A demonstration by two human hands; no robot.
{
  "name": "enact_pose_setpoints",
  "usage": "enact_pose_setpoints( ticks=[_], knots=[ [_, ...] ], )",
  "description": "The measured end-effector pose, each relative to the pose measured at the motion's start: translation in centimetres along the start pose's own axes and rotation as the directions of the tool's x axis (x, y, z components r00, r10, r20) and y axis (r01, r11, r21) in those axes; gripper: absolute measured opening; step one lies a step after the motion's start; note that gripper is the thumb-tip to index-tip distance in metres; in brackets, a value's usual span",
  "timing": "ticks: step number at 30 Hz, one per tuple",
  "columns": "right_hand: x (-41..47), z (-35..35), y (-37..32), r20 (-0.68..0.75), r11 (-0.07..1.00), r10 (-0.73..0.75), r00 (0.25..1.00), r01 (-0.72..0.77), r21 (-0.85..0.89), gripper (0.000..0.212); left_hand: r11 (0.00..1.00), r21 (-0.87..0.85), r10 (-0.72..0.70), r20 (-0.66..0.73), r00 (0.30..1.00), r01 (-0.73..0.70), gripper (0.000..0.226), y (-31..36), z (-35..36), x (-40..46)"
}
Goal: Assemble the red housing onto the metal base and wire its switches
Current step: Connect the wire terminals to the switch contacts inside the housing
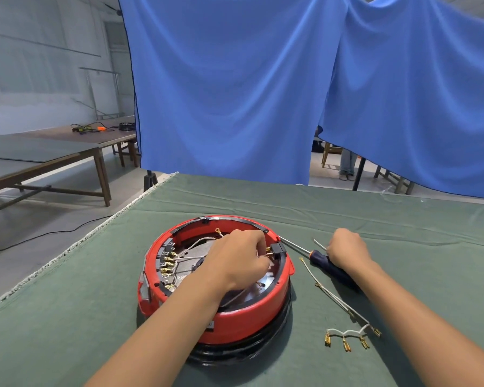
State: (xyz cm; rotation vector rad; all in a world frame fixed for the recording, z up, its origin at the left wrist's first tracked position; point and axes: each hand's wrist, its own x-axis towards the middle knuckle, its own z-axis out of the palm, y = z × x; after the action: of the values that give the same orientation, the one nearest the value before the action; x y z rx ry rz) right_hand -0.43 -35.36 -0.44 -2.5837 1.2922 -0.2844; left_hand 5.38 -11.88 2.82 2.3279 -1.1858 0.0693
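Now the left hand point(239, 258) pinches a wire at the black switch point(277, 251).
Red housing point(243, 321) sits near-centre on the table point(67, 331); right hand point(345, 251) curls over the screwdriver point(326, 263), likely readying it.

The housing point(235, 317) sits on the surface point(67, 317), near its front and slightly left of centre, stacked on the base point(263, 347) beneath it. Inside the housing, a row of terminals point(168, 265) lines the left wall and a switch point(277, 251) sits at the right rim. The left hand point(238, 258) reaches into the housing, fingers next to that switch. To the right of the housing lies a screwdriver point(319, 258), with the right hand point(344, 248) resting on its handle. Nearer the front, right of the housing, lies a loose bundle of wires point(347, 335). A curtain point(235, 93) hangs behind the surface; other tables point(53, 152) stand far left.
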Motion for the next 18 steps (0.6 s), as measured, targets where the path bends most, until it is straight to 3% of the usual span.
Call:
enact_pose_setpoints(
  ticks=[4,7,11,14,18],
  knots=[
    [-2.5,0.3,-0.5,-0.181,0.975,-0.139,0.974,0.166,0.146,0.01,1.0,-0.028,0.002,-0.025,1.0,-0.003,0.011,0.0,-0.1,-0.1],
    [-4.7,-0.3,-1.2,-0.327,0.886,-0.22,0.919,0.329,0.328,0.008,0.999,-0.05,-0.005,-0.086,0.996,0.001,0.012,0.1,-0.2,-0.3],
    [-7.3,-2.6,-3.5,-0.298,0.654,-0.238,0.924,0.379,0.654,0.02,0.998,-0.057,-0.043,-0.176,0.983,0.034,0.007,0.3,-0.4,-0.6],
    [-9.2,-4.5,-5.3,-0.283,0.47,-0.263,0.922,0.379,0.797,0.021,0.995,-0.076,-0.082,-0.249,0.965,0.065,0.012,0.2,-0.6,-0.8],
    [-11.3,-5.2,-7.0,-0.216,0.306,-0.315,0.924,0.314,0.899,0.019,0.9,-0.436,-0.135,-0.248,0.959,0.014,0.026,0.8,-1.3,-1.3]
  ],
)
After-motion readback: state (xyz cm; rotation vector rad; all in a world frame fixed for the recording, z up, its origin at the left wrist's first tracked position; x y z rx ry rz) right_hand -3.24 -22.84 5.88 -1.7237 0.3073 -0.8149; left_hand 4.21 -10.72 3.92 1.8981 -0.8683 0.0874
